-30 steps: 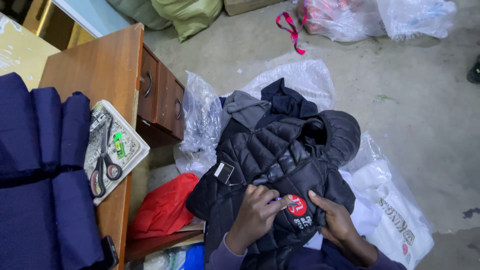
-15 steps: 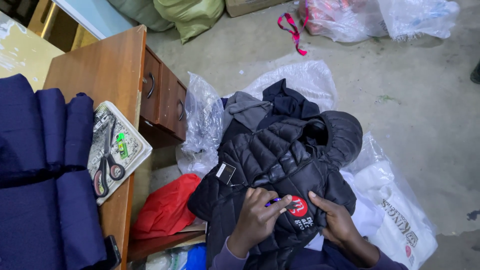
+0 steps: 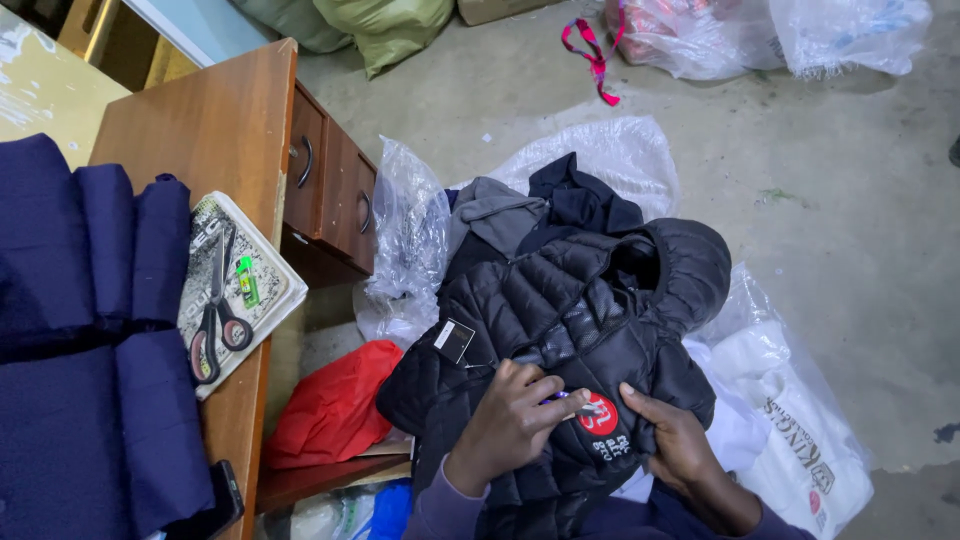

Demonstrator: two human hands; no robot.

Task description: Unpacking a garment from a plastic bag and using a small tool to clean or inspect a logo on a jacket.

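Note:
A black quilted hooded jacket [image 3: 570, 300] lies across my lap, hood to the right, with a small hang tag [image 3: 454, 340] on its left sleeve. A round red badge [image 3: 599, 414] sits on its chest. My left hand [image 3: 515, 420] pinches a small thin tool, its kind unclear, with the tip right at the badge. My right hand [image 3: 672, 432] presses the jacket fabric flat just right of the badge.
A wooden desk with drawers [image 3: 325, 185] stands to the left, carrying folded navy cloth [image 3: 90, 330] and scissors [image 3: 215, 325] on a booklet. Clear plastic bags [image 3: 410, 240], a red bag [image 3: 335, 405] and a white printed bag [image 3: 800, 440] lie on the concrete floor.
Both hands stay at the red badge; the left hand's fingers shift slightly as the tool tip works there. The view drifts a little.

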